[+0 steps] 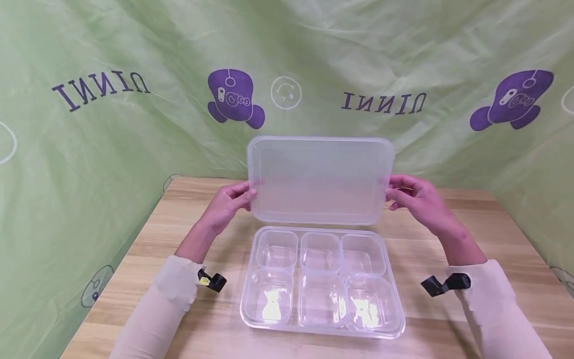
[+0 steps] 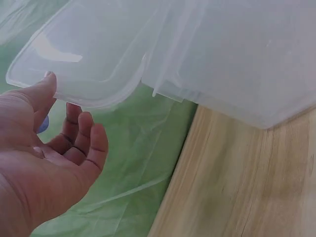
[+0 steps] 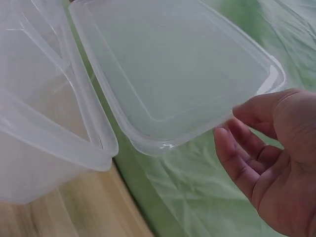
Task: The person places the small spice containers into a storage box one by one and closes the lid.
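Observation:
Both hands hold up a clear plastic lid [image 1: 320, 179], tilted upright behind a clear box. My left hand [image 1: 227, 202] pinches its left edge, thumb on the near face. At the opposite edge my right hand [image 1: 419, 202] pinches it between thumb and fingers. The compartment box [image 1: 323, 333] sits open on the table, with two rows of rounded compartments inside. In the left wrist view the left thumb [image 2: 47, 88] lies on the lid's rim, the other fingers curled below. The right wrist view shows the right thumb [image 3: 261, 106] at the lid's edge.
The wooden table [image 1: 148, 279] extends on both sides of the box. A green cloth [image 1: 188, 40] with purple prints hangs behind and along the sides. Each sleeve cuff carries a small black mount, one on the left [image 1: 213, 280] and one on the right [image 1: 446, 284].

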A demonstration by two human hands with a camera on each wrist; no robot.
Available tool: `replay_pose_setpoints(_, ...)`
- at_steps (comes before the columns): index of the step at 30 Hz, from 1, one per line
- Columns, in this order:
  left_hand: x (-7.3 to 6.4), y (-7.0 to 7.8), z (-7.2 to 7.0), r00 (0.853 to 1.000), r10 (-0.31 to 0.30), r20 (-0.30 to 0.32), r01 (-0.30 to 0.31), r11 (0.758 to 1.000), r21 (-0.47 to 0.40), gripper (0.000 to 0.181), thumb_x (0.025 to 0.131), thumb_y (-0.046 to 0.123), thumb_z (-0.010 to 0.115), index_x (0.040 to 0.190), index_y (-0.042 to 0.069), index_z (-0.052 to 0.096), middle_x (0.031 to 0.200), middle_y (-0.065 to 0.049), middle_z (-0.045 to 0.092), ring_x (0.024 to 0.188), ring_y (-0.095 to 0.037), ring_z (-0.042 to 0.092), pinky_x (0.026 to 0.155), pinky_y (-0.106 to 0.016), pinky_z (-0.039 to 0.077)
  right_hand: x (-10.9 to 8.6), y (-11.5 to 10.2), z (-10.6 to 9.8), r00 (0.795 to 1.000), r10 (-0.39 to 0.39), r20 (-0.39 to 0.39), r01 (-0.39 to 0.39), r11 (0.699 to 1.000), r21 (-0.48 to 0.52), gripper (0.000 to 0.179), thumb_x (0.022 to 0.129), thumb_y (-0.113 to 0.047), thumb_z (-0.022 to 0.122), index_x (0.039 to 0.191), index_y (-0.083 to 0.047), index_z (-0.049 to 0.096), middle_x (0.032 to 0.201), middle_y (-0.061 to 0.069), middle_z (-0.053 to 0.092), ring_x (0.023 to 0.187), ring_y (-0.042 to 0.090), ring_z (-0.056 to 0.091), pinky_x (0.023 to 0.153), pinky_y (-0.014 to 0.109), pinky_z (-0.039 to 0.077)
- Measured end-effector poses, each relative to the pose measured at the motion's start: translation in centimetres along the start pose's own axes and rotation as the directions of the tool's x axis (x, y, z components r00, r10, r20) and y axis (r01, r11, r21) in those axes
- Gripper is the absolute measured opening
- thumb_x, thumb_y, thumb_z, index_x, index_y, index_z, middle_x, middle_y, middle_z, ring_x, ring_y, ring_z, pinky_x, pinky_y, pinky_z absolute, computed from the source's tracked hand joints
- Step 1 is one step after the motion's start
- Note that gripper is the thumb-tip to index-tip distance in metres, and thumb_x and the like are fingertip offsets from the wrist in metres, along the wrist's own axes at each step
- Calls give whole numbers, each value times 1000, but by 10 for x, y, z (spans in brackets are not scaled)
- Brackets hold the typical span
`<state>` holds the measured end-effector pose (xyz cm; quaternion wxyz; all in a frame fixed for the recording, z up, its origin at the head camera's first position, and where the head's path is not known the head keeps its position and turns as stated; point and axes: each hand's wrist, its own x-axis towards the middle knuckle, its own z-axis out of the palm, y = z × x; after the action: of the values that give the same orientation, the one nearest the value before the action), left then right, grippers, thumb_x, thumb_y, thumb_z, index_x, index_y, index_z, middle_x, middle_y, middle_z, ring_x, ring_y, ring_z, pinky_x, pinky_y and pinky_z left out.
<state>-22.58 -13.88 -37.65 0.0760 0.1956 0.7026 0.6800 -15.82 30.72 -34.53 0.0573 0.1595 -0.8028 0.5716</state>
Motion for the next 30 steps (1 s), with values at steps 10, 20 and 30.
replay_pose_setpoints(10,-12,5,-3,994,89,58,-102,955,278,22,97,4,70,116,-9,73,95,-14,73,77,-21,70,77,-36,60,-19,5,-13,981,-153,121,166,981,-103,17,99,12,58,115,9,64,96,14,69,78,16,68,68,28,58)
replay_pose_setpoints(20,-33,7,-3,967,195,166,-245,893,377,12,95,5,75,106,4,79,109,-7,71,95,-24,70,78,-35,61,-37,11,-25,919,-205,337,217,976,3,29,94,21,55,116,7,68,99,16,73,86,19,71,73,29,58)
replay_pose_setpoints(30,-50,-1,-1,889,352,292,-445,811,380,31,82,-13,78,98,13,73,102,-1,68,95,-21,66,79,-33,61,-52,21,-26,858,-198,474,192,979,62,40,91,21,58,121,-3,71,114,11,70,95,19,67,74,28,57)
